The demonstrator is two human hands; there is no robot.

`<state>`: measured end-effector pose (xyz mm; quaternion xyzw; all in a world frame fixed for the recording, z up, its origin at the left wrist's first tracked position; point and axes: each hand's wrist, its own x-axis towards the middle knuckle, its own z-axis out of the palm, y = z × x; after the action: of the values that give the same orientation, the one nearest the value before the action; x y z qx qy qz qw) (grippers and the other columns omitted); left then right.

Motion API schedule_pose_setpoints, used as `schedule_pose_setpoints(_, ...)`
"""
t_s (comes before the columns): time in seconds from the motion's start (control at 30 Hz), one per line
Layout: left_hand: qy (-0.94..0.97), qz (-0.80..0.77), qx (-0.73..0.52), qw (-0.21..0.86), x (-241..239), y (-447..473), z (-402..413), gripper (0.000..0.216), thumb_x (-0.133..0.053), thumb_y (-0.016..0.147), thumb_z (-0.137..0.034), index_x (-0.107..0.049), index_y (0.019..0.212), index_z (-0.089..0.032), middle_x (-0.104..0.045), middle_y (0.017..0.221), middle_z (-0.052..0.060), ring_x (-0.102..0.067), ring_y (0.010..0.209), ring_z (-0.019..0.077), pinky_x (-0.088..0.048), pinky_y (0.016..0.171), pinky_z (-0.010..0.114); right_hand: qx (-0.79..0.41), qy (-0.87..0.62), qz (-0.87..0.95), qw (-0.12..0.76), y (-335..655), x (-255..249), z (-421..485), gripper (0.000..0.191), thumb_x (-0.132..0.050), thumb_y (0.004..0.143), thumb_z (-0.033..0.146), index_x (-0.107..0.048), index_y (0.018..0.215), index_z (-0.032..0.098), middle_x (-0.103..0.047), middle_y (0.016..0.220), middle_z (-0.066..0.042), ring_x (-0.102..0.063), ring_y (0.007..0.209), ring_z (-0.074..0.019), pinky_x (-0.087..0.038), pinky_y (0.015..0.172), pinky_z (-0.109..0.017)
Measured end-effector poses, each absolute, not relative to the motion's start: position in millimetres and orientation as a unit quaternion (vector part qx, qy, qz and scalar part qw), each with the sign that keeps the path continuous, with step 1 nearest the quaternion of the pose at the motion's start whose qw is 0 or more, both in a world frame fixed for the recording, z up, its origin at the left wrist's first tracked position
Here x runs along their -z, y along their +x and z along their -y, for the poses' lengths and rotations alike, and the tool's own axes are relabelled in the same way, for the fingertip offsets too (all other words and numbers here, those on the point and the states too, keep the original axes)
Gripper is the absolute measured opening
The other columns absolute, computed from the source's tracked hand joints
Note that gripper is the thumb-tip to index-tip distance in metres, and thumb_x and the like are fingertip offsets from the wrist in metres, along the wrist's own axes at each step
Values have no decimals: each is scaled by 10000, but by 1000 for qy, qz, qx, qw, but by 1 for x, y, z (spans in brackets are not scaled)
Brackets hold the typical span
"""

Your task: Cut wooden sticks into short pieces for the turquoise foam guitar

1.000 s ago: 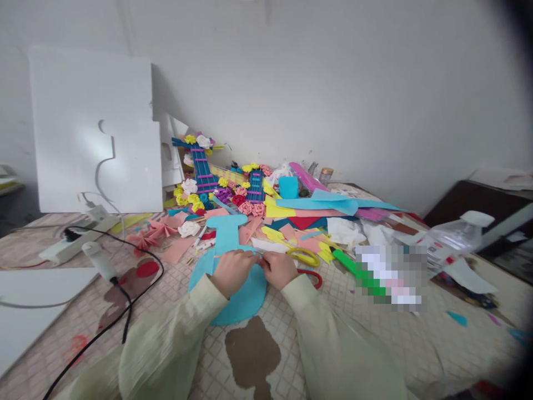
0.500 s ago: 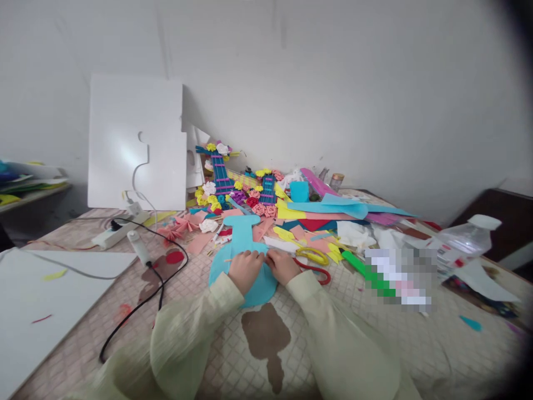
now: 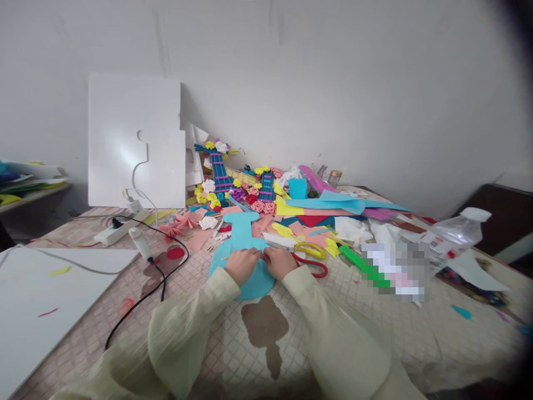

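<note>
A light-blue guitar-shaped cutout (image 3: 240, 233) lies flat on the patterned tablecloth (image 3: 233, 344). Both my hands rest on its round body. My left hand (image 3: 240, 265) is closed, its fingers pinched on a thin wooden stick (image 3: 227, 258) that pokes out to the left. My right hand (image 3: 278, 262) is closed too, fingertips pressed against the left hand's fingers; what it holds is too small to make out. Scissors with a yellow and a red handle (image 3: 310, 256) lie just right of my right hand.
A heap of coloured paper, paper flowers and small blue guitar models (image 3: 266, 194) fills the table's far side. White foam boards (image 3: 133, 144) lean on the wall. A glue gun with black cable (image 3: 141, 245), a power strip (image 3: 114, 230), a white board (image 3: 37, 300), a plastic bottle (image 3: 458, 233).
The view swung left, then settled slightly; my hands stayed together on the blue cutout with only small finger movement.
</note>
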<state>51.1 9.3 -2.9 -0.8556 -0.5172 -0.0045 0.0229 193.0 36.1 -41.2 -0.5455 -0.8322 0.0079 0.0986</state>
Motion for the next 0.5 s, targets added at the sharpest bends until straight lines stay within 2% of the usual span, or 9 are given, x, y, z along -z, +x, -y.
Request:
schedule_pose_setpoints(0.3,-839,543,9,25,5,61,-7,245,-335,883,-124,-519,1044,-137,-584,988,81,-577,865,193,-471,693,325,16,-566,819,95,192,44,-38,233,-346,863,249,-562,926,187,-659,843,-83,-620,764,-206,-391,587,-271)
schedule_pose_setpoints(0.5,-827,562,9,24,4,70,-5,232,-436,880,-240,-508,1074,-134,-570,999,61,-569,853,164,-488,724,347,11,-572,813,105,196,46,-41,226,-354,860,220,-562,932,169,-663,869,-90,-621,779,-206,-403,598,-276)
